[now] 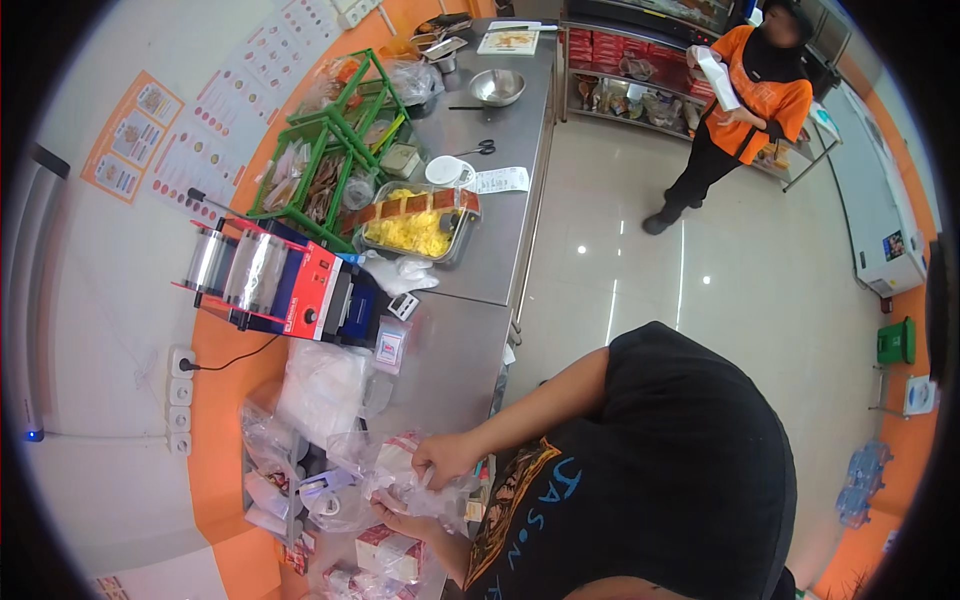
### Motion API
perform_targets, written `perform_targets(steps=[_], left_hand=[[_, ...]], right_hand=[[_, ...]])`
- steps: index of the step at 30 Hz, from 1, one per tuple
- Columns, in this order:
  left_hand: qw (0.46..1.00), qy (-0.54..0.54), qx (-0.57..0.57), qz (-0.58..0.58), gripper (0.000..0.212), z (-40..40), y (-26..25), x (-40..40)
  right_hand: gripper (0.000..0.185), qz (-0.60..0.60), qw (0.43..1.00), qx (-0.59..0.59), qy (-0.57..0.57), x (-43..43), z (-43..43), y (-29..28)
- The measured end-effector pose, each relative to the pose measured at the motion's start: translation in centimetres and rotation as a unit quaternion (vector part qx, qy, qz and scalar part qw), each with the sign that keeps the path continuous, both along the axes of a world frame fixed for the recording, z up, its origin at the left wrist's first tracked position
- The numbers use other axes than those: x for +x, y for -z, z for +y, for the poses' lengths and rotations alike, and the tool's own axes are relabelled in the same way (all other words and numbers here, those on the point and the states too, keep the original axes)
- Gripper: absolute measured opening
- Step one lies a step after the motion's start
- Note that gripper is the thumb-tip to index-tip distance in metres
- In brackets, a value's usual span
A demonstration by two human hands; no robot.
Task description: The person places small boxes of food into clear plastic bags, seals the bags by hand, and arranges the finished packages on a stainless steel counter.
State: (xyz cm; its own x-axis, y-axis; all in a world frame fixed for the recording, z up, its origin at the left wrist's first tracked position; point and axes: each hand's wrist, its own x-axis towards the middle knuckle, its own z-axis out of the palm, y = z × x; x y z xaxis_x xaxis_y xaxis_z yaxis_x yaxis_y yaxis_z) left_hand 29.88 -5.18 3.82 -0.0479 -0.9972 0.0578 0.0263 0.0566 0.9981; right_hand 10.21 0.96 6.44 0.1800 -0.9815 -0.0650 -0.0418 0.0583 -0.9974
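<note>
My right hand (448, 459) grips the gathered top of a clear plastic bag (442, 506). My left hand (405, 519) holds the same bag from the lower side, close to the right. Part of a red-and-white box (397, 454) shows at the bag, beside my right fingers; whether it sits fully inside cannot be told. Another red-and-white carton (390, 553) stands on the counter just below my left hand, partly under clear plastic. Left of the hands is a tape dispenser (326, 487) amid clear plastic.
A red cup sealing machine (304, 289) stands by the wall, near a stack of plastic bags (324, 390). Farther along the steel counter (469, 352) are a tub of yellow food (412, 232), green baskets (307, 180) and scissors (484, 147). A co-worker (757, 97) holds a white box (716, 79) across the aisle.
</note>
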Motion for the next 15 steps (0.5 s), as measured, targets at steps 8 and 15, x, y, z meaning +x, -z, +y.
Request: perform_targets(steps=[8,15], left_hand=[[0.878,0.230,0.363,0.210,0.068,4.2,-4.9,-3.9],[0.923,0.138,0.319,0.167,0.044,4.6,-0.2,-2.4]], right_hand=[[0.035,0.137,0.973,-0.165,0.091,0.4,-0.6,1.0],[0.037,0.238,0.933,-0.222,-0.153,1.8,-1.3,3.3]])
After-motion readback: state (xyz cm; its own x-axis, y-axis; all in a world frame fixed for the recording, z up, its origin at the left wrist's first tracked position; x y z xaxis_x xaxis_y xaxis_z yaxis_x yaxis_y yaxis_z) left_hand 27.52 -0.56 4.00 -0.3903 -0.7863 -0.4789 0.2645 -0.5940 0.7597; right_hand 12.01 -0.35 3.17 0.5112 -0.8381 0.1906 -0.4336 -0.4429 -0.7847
